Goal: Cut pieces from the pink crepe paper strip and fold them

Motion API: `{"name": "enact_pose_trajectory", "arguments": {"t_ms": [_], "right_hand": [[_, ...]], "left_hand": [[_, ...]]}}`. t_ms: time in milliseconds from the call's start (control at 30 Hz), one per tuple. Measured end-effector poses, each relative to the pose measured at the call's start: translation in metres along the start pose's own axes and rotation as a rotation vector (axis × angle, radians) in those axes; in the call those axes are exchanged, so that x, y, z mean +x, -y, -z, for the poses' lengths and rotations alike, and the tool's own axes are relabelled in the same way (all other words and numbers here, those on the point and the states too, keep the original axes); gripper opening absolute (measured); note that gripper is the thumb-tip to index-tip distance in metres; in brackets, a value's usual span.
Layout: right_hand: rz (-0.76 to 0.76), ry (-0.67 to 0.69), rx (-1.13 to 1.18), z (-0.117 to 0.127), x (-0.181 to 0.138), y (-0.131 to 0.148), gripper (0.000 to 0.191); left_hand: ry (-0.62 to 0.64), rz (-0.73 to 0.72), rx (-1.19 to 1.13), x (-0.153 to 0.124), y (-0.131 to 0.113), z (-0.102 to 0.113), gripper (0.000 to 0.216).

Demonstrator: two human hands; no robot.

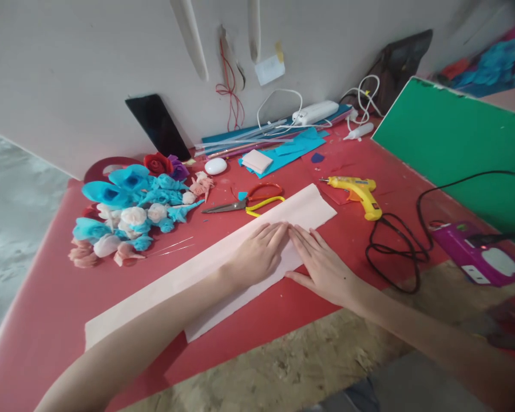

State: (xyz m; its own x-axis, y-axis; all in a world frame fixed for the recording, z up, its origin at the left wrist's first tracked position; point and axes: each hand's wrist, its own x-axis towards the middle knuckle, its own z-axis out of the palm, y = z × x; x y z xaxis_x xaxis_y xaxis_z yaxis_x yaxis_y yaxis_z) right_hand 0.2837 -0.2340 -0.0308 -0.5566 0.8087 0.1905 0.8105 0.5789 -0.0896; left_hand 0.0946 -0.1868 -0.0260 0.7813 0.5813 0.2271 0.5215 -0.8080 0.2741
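Note:
A long strip of pale pink crepe paper (309, 209) lies diagonally across the red table top (47, 297). My left hand (260, 252) rests flat on the strip, fingers stretched out and together. My right hand (321, 263) lies flat beside it, fingertips almost meeting those of the left near the strip's middle. Neither hand holds anything. Scissors (249, 205) with red and yellow handles lie just beyond the strip.
A heap of blue, pink, white and red paper flowers (133, 209) sits at the left. A yellow glue gun (358, 191) with a black cable (390, 252), a purple power strip (476, 254), blue paper sheets (292, 150), a phone (158, 127) and a green board (459, 143) stand around.

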Motion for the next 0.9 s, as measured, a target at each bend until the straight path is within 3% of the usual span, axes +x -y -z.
{"name": "enact_pose_trajectory", "arguments": {"t_ms": [433,700,900], "right_hand": [[0.197,0.080,-0.139,0.023,-0.026,-0.019,0.067],[0.236,0.043,-0.139,0.030,-0.037,-0.022,0.061],[0.325,0.061,-0.130,0.049,-0.047,-0.018,0.048]], "left_hand": [[0.066,0.002,-0.005,0.000,0.000,0.006,0.052],[0.088,0.011,-0.006,0.002,-0.003,0.009,0.050],[0.080,0.008,-0.011,0.002,-0.003,0.007,0.050]]}}
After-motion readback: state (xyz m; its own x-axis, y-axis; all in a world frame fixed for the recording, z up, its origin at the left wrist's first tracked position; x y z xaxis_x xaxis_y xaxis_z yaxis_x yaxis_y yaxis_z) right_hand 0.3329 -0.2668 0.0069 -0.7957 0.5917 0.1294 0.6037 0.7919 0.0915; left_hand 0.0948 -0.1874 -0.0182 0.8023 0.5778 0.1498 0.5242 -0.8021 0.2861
